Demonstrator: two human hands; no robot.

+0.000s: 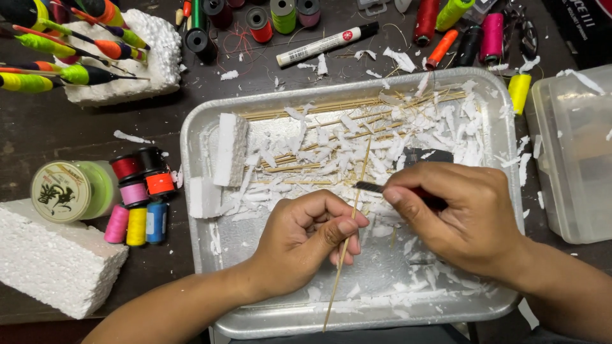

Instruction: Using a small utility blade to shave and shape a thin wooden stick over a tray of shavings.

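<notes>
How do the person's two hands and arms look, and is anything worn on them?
The left hand and right hand are both bare: no gloves, rings, watch or bracelets show. Both forearms are uncovered as far as the picture's edge, with no sleeve in view. The fingernails are short and unpainted.

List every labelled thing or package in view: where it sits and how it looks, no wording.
Line spool: left of the tray, round, green, cream label with black marks.
Marker pen: above the tray, white barrel, black cap, red mark.
Black package: top right corner, pale lettering.
Clear plastic box: right edge, unlabelled.
</notes>
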